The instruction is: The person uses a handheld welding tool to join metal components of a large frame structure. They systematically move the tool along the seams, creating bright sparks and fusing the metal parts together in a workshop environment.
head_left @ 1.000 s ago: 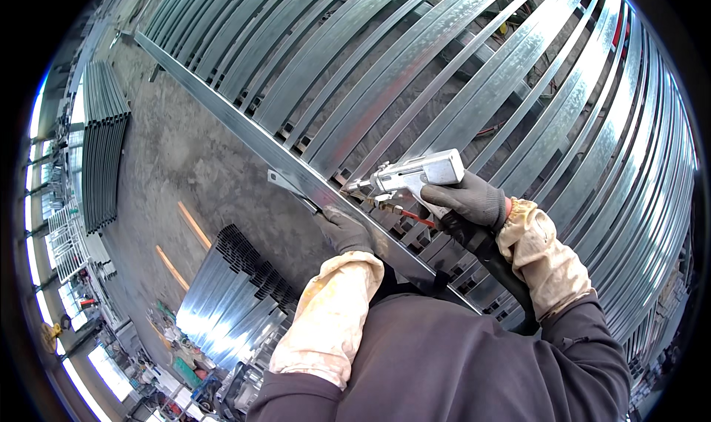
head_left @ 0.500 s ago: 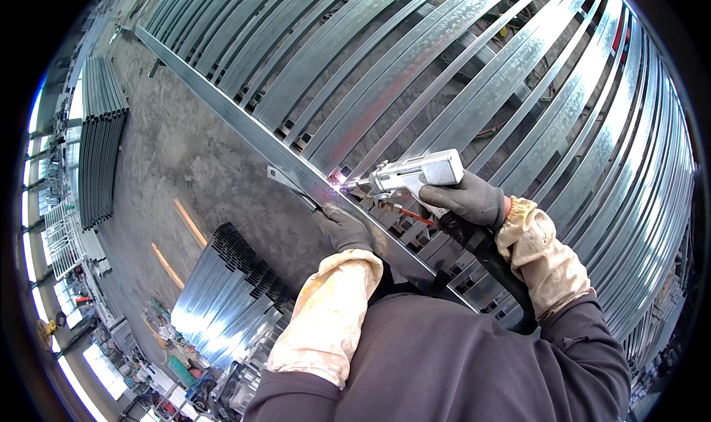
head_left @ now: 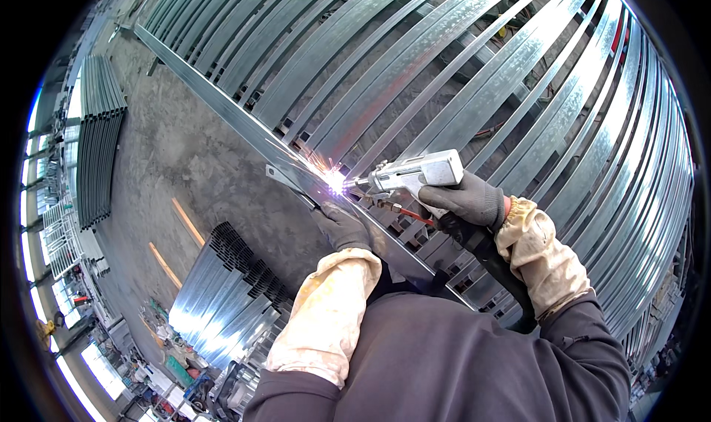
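My right hand (head_left: 470, 200), in a grey glove, is wrapped round the grip of a silver handheld welding gun (head_left: 426, 172). The gun's nozzle points left and meets a long galvanized steel rail (head_left: 215, 109), where a bright arc (head_left: 337, 181) throws sparks. Just below the arc, my gloved left hand (head_left: 344, 228) is closed on a flat metal strip (head_left: 284, 179) with a hole at its far end. That strip lies along the rail's outer side; the part under my fingers is hidden.
Many parallel steel slats (head_left: 415, 59) run from the rail toward the far right. A black cable (head_left: 507, 274) hangs below the gun. On the floor to the left lie a stack of steel profiles (head_left: 222, 296), two wooden strips (head_left: 188, 222) and another profile stack (head_left: 101, 141).
The small glow at the nozzle has grown into a bright arc, with sparks flying up and left along the rail. Both hands are in nearly the same place.
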`<action>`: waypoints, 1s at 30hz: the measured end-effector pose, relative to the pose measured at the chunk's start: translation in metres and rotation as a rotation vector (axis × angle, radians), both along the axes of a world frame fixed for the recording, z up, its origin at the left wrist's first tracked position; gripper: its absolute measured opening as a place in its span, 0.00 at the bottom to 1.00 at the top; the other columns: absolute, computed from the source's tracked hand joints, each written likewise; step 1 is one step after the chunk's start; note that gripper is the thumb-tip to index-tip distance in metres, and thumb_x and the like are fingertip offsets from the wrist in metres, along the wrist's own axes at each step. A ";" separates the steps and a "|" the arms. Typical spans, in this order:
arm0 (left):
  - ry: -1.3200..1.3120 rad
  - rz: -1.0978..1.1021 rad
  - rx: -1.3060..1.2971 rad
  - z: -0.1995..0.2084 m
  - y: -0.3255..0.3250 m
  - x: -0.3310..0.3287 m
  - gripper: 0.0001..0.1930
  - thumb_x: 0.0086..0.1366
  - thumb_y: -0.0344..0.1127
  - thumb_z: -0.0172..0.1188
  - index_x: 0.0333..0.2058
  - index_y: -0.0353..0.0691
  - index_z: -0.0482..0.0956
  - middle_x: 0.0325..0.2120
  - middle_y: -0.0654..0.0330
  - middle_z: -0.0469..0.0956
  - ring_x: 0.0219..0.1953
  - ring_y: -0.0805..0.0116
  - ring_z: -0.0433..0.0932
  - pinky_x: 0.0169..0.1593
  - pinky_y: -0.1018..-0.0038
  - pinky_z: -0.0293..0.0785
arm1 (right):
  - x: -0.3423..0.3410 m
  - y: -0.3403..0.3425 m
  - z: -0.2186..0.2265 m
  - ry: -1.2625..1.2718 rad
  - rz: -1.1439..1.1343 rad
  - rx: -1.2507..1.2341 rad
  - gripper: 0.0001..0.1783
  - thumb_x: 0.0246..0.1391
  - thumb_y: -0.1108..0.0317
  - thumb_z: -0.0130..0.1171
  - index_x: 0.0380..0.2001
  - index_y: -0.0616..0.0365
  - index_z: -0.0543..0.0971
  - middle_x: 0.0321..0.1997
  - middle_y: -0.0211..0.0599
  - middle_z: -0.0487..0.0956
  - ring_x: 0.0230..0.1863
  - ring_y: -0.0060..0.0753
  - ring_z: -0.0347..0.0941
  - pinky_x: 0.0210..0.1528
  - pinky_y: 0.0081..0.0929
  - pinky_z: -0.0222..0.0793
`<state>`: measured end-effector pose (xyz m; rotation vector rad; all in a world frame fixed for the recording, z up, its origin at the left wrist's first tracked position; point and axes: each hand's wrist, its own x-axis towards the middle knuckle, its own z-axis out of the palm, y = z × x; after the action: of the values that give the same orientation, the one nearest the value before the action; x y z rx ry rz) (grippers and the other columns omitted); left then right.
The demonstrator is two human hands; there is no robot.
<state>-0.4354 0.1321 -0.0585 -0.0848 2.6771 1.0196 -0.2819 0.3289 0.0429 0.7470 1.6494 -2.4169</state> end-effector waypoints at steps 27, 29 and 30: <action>-0.002 0.048 0.106 -0.021 -0.006 -0.002 0.32 0.76 0.51 0.39 0.61 0.21 0.60 0.60 0.30 0.64 0.63 0.37 0.63 0.66 0.58 0.60 | 0.008 -0.005 0.004 -0.055 -0.011 -0.009 0.25 0.63 0.59 0.60 0.58 0.62 0.74 0.53 0.39 0.80 0.50 0.27 0.74 0.54 0.27 0.72; -0.003 0.059 0.100 -0.022 -0.007 -0.002 0.33 0.76 0.51 0.39 0.61 0.21 0.61 0.60 0.30 0.64 0.63 0.37 0.64 0.65 0.58 0.60 | 0.008 -0.005 0.007 -0.082 0.004 -0.034 0.25 0.63 0.59 0.60 0.58 0.62 0.74 0.50 0.37 0.80 0.46 0.25 0.75 0.50 0.26 0.73; -0.003 0.065 0.097 -0.022 -0.007 -0.003 0.33 0.76 0.51 0.39 0.61 0.21 0.61 0.60 0.30 0.64 0.63 0.37 0.64 0.65 0.58 0.60 | 0.008 -0.004 0.007 -0.108 0.017 -0.052 0.25 0.63 0.59 0.60 0.58 0.62 0.74 0.49 0.37 0.81 0.45 0.24 0.74 0.48 0.26 0.74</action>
<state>-0.4379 0.1253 -0.0810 -0.1549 2.6327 1.1658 -0.2737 0.3249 0.0495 0.8357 1.5406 -2.3531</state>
